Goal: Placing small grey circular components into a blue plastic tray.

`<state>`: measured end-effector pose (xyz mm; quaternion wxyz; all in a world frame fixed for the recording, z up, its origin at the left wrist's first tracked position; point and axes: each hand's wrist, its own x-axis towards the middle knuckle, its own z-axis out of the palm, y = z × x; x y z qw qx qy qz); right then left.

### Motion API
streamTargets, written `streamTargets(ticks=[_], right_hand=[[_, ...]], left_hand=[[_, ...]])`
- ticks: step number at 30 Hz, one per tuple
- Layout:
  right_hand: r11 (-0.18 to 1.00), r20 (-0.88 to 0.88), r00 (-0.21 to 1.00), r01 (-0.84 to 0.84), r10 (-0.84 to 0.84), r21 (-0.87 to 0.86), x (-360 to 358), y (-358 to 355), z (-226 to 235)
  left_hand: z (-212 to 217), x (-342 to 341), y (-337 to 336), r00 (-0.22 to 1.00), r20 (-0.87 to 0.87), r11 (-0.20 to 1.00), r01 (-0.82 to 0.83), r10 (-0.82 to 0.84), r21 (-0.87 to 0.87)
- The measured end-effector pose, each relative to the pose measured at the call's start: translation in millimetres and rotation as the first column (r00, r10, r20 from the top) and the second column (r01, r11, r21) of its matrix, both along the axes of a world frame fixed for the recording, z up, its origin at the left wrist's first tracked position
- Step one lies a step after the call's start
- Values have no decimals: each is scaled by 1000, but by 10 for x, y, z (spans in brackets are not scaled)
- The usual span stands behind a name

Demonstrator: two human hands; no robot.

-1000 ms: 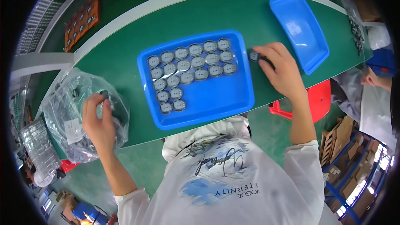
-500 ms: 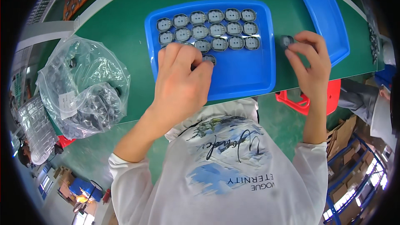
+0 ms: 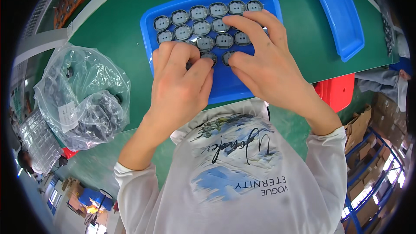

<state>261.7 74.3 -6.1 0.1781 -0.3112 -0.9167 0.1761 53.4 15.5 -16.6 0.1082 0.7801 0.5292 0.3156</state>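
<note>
A blue tray (image 3: 242,89) on the green table (image 3: 117,30) holds several round grey parts (image 3: 201,27) laid in rows. My left hand (image 3: 180,80) is over the tray's near left part, fingers curled around a dark grey part at its fingertips. My right hand (image 3: 266,63) lies flat over the tray's right side with its fingers spread across the rows. Its thumb tip touches a grey part (image 3: 227,56) in the nearest row, right beside my left fingertips. Both hands hide the parts beneath them.
A clear plastic bag (image 3: 82,99) with several dark parts lies at the table's left. A second, empty blue tray (image 3: 338,15) sits at the upper right. A red stool (image 3: 338,91) stands below the table edge, and cardboard boxes (image 3: 362,123) lie on the floor at the right.
My left hand came from the bag to the tray. My right hand moved from the tray's right edge, where it held a grey part, onto the rows, and now meets the left hand.
</note>
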Motion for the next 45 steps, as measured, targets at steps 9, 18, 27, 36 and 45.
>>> streamTargets(ticks=[9,18,27,36,45], right_hand=[[1000,-117,993,13,-10,24,-97,21,-101],[991,-65,989,132,-130,32,144,124,93],[971,-46,979,204,-199,123,-62,48,21],[979,-6,983,182,-182,94,-114,-12,-4],[981,-4,984,175,-176,80,-87,-25,11]], left_hand=[[-3,-12,-4,1000,7,998,-5,6,-59],[396,-743,-263,952,12,949,-306,307,-78],[286,-1733,-831,712,-139,693,-702,689,-163],[215,-1757,-898,691,-143,662,-721,708,-205],[245,-1705,-833,738,-283,712,-671,613,-205]])
